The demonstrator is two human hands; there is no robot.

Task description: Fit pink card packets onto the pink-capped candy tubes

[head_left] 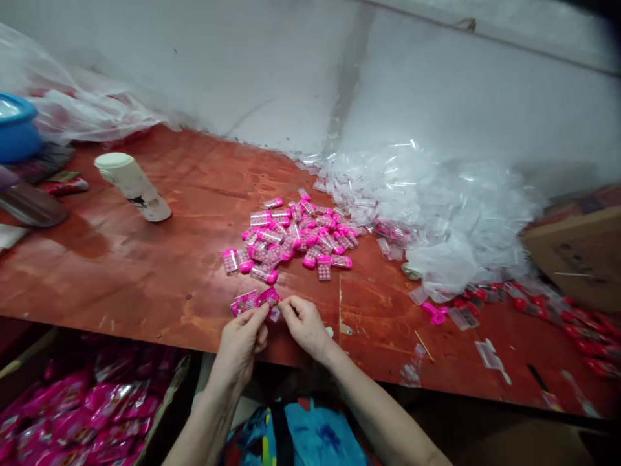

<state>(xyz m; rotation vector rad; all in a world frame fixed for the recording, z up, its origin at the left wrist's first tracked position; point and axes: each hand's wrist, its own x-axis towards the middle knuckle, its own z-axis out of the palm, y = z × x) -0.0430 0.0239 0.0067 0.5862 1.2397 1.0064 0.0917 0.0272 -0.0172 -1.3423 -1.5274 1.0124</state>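
Near the table's front edge, my left hand (244, 338) and my right hand (305, 325) meet at a small pink printed packet (268, 297). Thumb and fingers of each hand are pinched at its lower edge. Another pink packet (244, 302) lies on the table just left of it, beside my left fingertips. Beyond my hands is a loose pile of small clear containers with pink caps (286, 234), which seem filled with pale pink balls. One such container (324, 267) lies closest to my right hand.
A box of pink packets (92, 414) stands below the table at left. A pale tumbler (133, 186) and a blue tub (18, 128) are at back left. Clear plastic bags and empty cases (436, 200) heap up at right, near a pink ring-shaped piece (435, 313) and a cardboard box (577, 252).
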